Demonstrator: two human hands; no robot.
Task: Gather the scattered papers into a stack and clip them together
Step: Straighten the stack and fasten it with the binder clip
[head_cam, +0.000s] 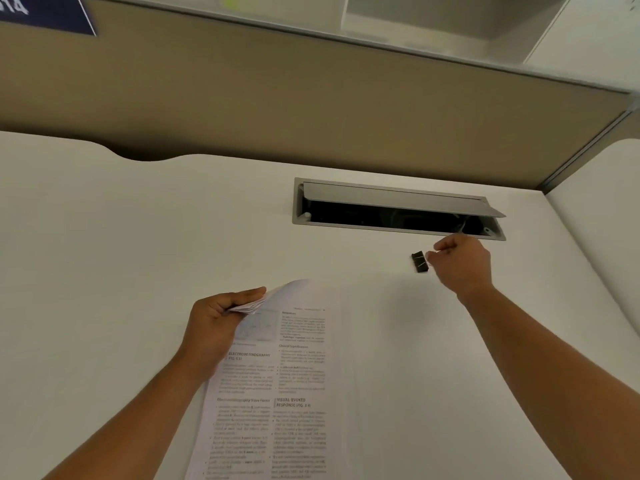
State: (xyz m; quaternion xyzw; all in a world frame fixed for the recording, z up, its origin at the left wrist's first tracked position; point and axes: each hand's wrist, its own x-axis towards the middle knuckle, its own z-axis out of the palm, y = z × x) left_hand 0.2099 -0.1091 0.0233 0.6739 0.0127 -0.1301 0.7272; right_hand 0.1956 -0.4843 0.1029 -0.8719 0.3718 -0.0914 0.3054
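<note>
While my right hand (462, 263) reaches forward with its fingers curled in and pinches the thin wire handle of the binder clip (420, 262), my left hand (213, 320) grips the papers (277, 393) at their far left corner, thumb on top and fingers curled underneath. The clip sits just in front of my right fingertips, well apart from the sheets and near the front edge of the cable hatch (398, 202). I cannot tell whether it is lifted or resting on the worktop (121, 254). I judge the gathering done: the sheets lie as one stack with no loose pages in view. The clipping is all that is left, so the clip has to come over to the held corner and be opened onto it. That corner fans and bends upward, showing several thin, limp printed pages that could slip out of line. The clip is small, black and boxy, with bright wire loops. The worktop is smooth, matte off-white. The hatch is grey metal, its lid tilted open over a dark slot, and behind it stands a tan partition (311, 109).
</note>
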